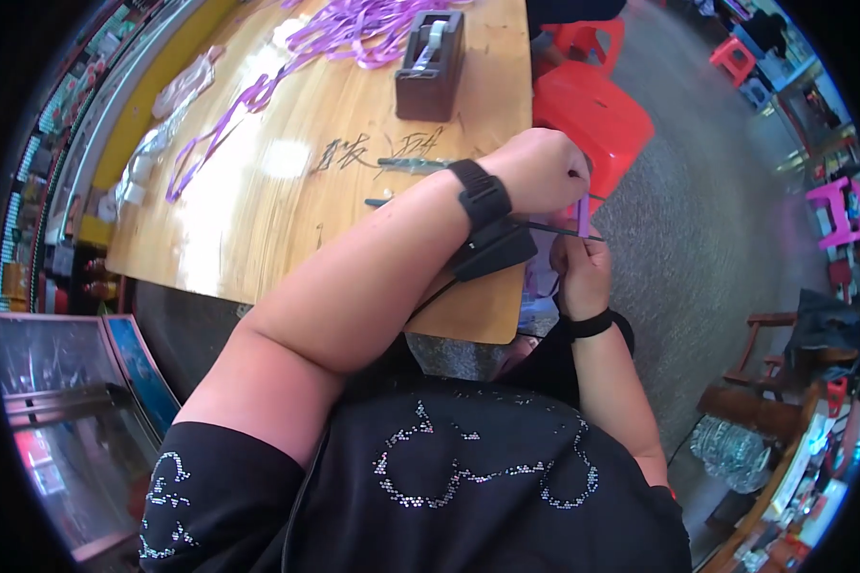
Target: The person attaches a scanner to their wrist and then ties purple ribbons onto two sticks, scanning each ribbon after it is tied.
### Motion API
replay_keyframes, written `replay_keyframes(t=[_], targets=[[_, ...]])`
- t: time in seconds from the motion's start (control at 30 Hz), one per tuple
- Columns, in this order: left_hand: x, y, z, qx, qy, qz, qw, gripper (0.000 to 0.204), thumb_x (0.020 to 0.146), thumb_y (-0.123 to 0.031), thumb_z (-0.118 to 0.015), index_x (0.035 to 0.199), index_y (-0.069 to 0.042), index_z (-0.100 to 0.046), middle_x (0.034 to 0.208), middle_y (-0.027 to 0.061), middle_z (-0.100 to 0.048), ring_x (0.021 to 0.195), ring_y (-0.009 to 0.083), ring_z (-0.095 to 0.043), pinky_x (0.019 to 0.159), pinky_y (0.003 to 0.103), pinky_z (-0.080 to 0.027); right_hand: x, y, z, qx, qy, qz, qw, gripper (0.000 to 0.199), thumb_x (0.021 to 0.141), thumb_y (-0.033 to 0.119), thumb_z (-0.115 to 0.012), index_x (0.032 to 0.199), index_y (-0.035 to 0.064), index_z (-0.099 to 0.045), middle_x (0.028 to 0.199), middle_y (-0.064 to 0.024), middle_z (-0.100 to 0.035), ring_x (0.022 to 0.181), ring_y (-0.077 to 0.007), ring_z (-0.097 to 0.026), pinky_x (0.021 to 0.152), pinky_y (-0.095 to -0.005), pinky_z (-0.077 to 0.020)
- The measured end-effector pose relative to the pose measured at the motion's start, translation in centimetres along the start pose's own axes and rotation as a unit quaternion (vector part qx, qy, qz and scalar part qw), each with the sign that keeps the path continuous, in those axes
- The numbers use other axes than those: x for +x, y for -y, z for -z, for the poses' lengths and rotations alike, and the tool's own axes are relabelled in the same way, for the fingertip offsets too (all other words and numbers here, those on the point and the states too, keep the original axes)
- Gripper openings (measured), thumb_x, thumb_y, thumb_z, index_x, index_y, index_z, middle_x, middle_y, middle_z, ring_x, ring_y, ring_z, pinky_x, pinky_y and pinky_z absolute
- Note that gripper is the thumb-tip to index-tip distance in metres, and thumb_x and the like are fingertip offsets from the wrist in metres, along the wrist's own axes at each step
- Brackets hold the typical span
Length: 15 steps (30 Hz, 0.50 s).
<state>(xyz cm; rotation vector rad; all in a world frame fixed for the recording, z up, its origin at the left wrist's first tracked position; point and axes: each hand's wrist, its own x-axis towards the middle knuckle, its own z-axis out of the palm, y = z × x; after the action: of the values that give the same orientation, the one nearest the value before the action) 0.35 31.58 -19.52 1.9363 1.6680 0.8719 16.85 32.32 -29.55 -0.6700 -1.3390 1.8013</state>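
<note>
My left hand (547, 170) is closed in a fist just past the table's right edge, its fingertips mostly turned out of sight. Below it my right hand (583, 275) pinches a narrow purple ribbon (584, 216), which runs up to the left fist. A thin dark rod (556, 228) crosses the ribbon between the hands. Another dark tip shows beside the left fist; whether the two belong to one tool I cannot tell. More purple ribbon hangs beside the right hand, by the table corner. A black strapped device (492, 246) sits at my left wrist.
On the wooden table (287, 220) stand a dark tape dispenser (430, 81) and a heap of purple ribbon (354, 29). Pens (413, 165) lie near my left forearm. Red plastic stools (597, 110) stand at the table's right side. A wooden chair (764, 358) is farther right.
</note>
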Motion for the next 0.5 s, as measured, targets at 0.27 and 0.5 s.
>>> replay_keyframes(t=[0.27, 0.5], targets=[[-0.1, 0.0, -0.1, 0.006, -0.006, 0.021, 1.000, 0.016, 0.076, -0.016, -0.058, 0.081, -0.005, -0.068, 0.076, 0.0136, -0.065, 0.073, 0.0293, -0.063, 0.071, 0.035, -0.050, -2.3, 2.7, -1.5, 0.037, -0.031, -0.076, 0.996, 0.022, 0.095, 0.019, -0.042, 0.090, 0.0032, -0.057, 0.053, 0.0057, -0.034, 0.041, -0.0045, -0.027, 0.040, -0.0209, -0.0204], [0.0, 0.2, -0.3, 0.007, -0.015, 0.013, 1.000, 0.016, 0.076, -0.016, -0.058, 0.081, -0.005, -0.068, 0.076, 0.0138, -0.065, 0.074, 0.0294, -0.063, 0.071, 0.035, -0.050, -3.6, 3.9, -1.6, 0.067, -0.004, -0.089, 0.994, 0.027, 0.097, 0.024, -0.040, 0.086, 0.0043, -0.055, 0.050, 0.0051, -0.033, 0.038, -0.0053, -0.024, 0.037, -0.0219, -0.0194]])
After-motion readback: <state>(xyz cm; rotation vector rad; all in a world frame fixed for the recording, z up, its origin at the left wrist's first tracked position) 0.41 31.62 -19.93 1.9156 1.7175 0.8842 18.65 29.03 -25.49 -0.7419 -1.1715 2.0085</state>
